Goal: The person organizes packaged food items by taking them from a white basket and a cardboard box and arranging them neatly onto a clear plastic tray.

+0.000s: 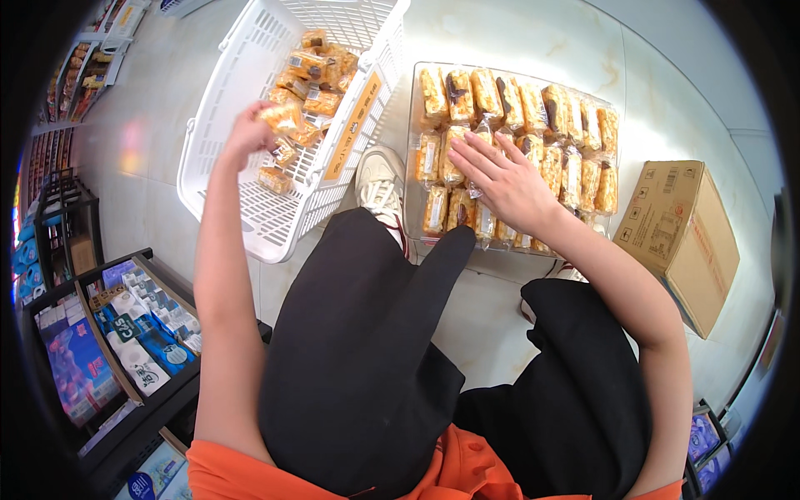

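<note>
Over the white plastic basket (242,208), my left hand (247,136) is closed on a wrapped snack bar (282,118), which looks slightly blurred. Several more golden, clear-wrapped snack bars (321,102) lie loosely in the basket beneath it. To the right, a clear plastic bin (411,137) holds rows of upright snack bars (607,187), some with dark patches. My right hand (507,185) rests across the middle and front rows with its fingers stretched out, touching the wrappers and hiding some bars.
A brown cardboard box (667,233) stands on the floor right of the bin. At the left, a black shelf (92,292) carries packs of tissue, with more stocked shelves (79,79) beyond. My shoe (381,185) sits between basket and bin.
</note>
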`<state>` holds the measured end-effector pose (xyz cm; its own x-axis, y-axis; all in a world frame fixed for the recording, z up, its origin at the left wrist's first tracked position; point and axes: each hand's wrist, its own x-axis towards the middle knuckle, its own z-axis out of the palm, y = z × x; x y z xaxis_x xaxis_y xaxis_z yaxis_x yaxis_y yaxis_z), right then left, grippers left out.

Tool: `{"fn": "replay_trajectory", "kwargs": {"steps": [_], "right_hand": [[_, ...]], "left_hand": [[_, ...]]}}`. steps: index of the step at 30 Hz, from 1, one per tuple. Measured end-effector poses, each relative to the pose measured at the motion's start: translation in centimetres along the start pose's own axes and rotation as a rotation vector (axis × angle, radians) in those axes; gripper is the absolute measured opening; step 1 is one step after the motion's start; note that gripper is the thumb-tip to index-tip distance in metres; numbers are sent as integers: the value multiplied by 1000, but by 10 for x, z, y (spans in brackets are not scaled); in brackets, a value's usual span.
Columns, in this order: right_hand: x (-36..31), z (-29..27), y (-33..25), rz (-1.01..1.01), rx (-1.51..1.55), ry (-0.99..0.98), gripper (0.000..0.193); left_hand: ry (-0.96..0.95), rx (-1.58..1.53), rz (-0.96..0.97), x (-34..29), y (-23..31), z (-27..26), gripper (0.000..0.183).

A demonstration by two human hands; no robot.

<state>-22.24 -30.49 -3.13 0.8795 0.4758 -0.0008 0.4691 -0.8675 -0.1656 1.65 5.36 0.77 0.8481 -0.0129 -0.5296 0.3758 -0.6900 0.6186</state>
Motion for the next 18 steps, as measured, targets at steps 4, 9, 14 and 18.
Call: {"fn": "replay_trajectory", "kwargs": {"steps": [4, 9, 14, 18], "right_hand": [[-3, 1, 2, 7, -1, 9, 62], [-1, 5, 1, -6, -4, 38, 62], [-3, 7, 3, -15, -20, 45, 65], [-5, 5, 4, -12, 6, 32, 62]], "left_hand": [[-105, -291, 434, -46, 79, -1, 58], [-581, 171, 982, -92, 127, 70, 41], [-648, 660, 1002, -96, 118, 145, 37], [-807, 572, 948, -99, 122, 153, 40]]}}
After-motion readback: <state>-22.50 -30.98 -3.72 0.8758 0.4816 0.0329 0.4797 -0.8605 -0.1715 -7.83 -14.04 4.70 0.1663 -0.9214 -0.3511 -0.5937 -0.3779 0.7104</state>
